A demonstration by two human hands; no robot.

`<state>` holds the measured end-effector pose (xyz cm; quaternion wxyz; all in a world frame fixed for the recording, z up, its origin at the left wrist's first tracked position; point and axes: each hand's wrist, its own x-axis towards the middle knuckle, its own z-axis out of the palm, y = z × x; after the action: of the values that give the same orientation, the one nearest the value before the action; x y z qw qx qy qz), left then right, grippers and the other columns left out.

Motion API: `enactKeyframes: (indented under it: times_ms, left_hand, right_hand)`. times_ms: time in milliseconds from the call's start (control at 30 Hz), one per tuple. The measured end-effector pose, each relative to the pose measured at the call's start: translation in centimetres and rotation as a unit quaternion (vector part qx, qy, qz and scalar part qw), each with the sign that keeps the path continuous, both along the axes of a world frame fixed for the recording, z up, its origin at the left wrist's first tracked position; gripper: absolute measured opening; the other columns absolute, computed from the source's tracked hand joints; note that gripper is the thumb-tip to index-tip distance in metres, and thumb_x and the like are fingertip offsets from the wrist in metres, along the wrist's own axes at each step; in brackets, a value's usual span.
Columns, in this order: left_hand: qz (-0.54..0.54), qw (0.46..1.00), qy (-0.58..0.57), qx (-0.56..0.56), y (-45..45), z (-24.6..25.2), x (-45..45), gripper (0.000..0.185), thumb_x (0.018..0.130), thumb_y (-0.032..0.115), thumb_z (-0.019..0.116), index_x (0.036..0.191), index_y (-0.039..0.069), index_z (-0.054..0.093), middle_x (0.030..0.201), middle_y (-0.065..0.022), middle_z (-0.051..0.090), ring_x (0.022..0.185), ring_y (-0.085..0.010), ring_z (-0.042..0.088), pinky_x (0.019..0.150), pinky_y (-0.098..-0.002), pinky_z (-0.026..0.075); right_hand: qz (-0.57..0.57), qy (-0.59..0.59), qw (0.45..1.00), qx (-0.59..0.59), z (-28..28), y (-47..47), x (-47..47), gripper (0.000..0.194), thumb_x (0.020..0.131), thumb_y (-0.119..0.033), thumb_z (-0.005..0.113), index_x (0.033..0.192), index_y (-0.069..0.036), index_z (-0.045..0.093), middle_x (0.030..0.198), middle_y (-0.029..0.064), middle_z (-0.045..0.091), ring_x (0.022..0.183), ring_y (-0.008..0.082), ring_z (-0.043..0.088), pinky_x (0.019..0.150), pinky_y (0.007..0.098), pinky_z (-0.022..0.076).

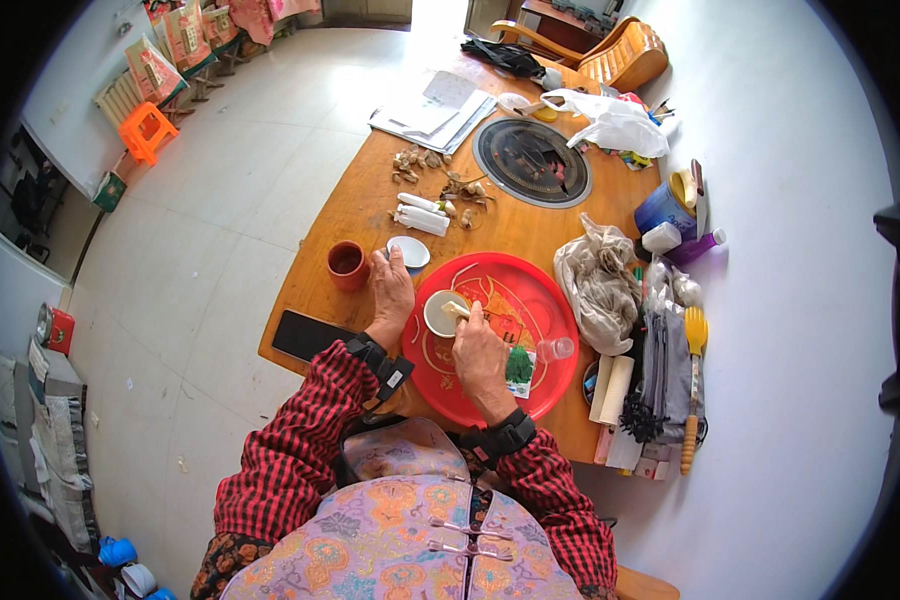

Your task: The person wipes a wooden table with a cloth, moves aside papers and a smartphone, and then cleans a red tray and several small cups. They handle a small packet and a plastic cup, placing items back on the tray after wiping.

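On a round red tray [547,296] stands a white cup [433,309]. My right hand [482,352] grips a pale spoon [454,308], whose end is over the cup's mouth. My left hand [391,289] is at the tray's left edge, with its fingertips at a small white bowl [410,251] that has a blue outside; the fingers partly hide it. A clear plastic cup or bottle [555,349] lies on the tray's right side, beside a packet with a green leafy picture [520,369]. To the left of my left hand is a reddish-brown clay cup [348,265].
A black smartphone [311,337] lies at the table's left edge. Beyond the tray are white plastic tubes [422,219], dried plant pieces [469,191] and a round dark hotplate [532,161]. Crumpled cloth [600,285] and a yellow slotted utensil [695,330] lie to the right.
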<state>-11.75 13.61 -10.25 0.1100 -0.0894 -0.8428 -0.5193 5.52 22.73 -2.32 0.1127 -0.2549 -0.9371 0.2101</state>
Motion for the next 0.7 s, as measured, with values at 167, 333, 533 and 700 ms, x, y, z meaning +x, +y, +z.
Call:
enactKeyframes:
  times_ms: [167, 333, 533, 700]
  left_hand:
    - [-0.01, 0.998, -0.062, 0.026, -0.3, 0.9, -0.2, 0.044, 0.113, 0.037, 0.039, 0.117, -0.004, 0.052, 0.112, -0.0311, 0.061, 0.106, -0.0491, 0.06, 0.09, -0.0523, 0.048]
    - [-0.021, 0.997, -0.048, 0.048, -0.4, 1.2, -1.0, 0.048, 0.113, 0.038, 0.036, 0.128, -0.004, 0.053, 0.121, -0.0292, 0.063, 0.114, -0.0483, 0.059, 0.095, -0.0516, 0.049]
    - [-0.036, 0.998, -0.06, 0.005, -1.0, 0.8, -0.7, 0.064, 0.112, 0.046, 0.036, 0.142, -0.009, 0.046, 0.135, -0.0356, 0.057, 0.126, -0.0507, 0.054, 0.105, -0.0504, 0.045]
    - [-0.031, 0.996, -0.081, -0.02, -1.3, 1.5, -0.1, 0.078, 0.11, 0.054, 0.039, 0.149, -0.014, 0.037, 0.142, -0.0422, 0.048, 0.133, -0.0526, 0.049, 0.108, -0.0521, 0.043]
  right_hand:
    - [0.013, -0.03, 0.999, -0.025, 0.2, 1.1, -1.4, 0.026, 0.101, -0.023, 0.055, 0.108, 0.001, 0.06, 0.085, 0.0234, 0.073, 0.079, 0.0433, 0.073, 0.071, 0.0553, 0.0581]
    - [0.026, 0.036, 0.999, 0.011, 0.0, 1.2, -0.9, 0.016, 0.096, -0.015, 0.059, 0.102, 0.0, 0.059, 0.088, 0.0229, 0.07, 0.079, 0.0426, 0.072, 0.07, 0.0545, 0.0578]
    - [0.052, 0.049, 0.997, 0.008, -0.4, 1.8, 0.6, 0.019, 0.094, -0.013, 0.063, 0.108, 0.0, 0.059, 0.094, 0.0213, 0.07, 0.079, 0.0401, 0.072, 0.068, 0.05, 0.0593]
    - [0.061, 0.105, 0.993, 0.009, 0.1, 1.5, 1.4, 0.038, 0.094, -0.01, 0.06, 0.13, 0.002, 0.058, 0.095, 0.0218, 0.071, 0.082, 0.0394, 0.072, 0.07, 0.049, 0.0589]
